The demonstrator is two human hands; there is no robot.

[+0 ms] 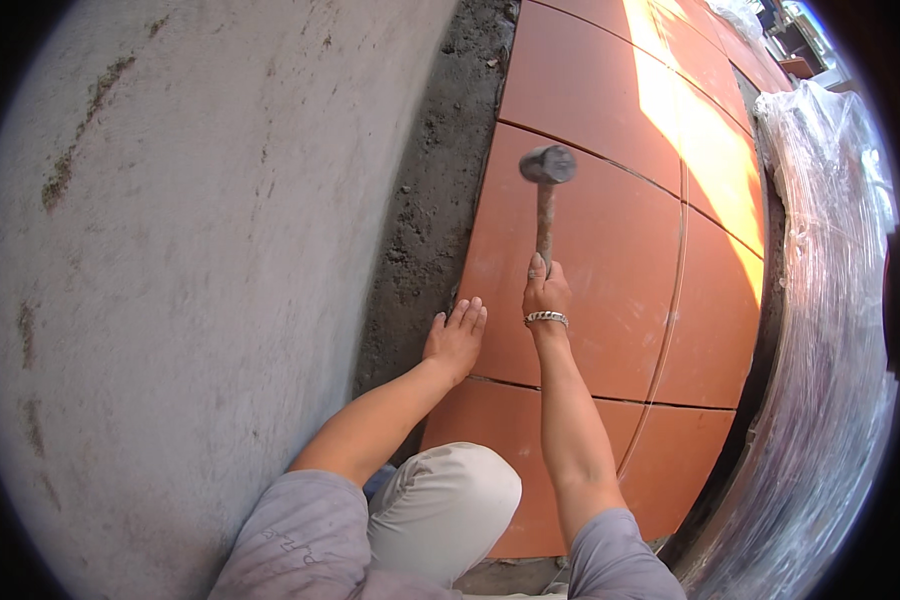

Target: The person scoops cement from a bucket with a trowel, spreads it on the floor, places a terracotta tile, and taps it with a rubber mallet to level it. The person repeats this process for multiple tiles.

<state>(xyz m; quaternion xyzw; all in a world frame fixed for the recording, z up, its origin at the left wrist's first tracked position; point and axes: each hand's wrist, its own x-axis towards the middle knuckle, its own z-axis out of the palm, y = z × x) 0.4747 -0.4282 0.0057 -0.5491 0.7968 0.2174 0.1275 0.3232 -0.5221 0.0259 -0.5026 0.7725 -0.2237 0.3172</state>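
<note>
My right hand is closed round the handle of a mallet with a dark round head and a worn wooden handle. The mallet head is over a large reddish-orange floor tile; whether it touches the tile I cannot tell. At that tile's left edge, my left hand lies flat with its fingers stretched out, holding nothing. A string runs lengthwise across the tiles, to the right of the mallet.
A grey concrete wall rises on the left, with a strip of rough dark mortar along its foot. More orange tiles reach into the distance, partly sunlit. Stacked goods wrapped in clear plastic film line the right side. My bent knee is near the bottom.
</note>
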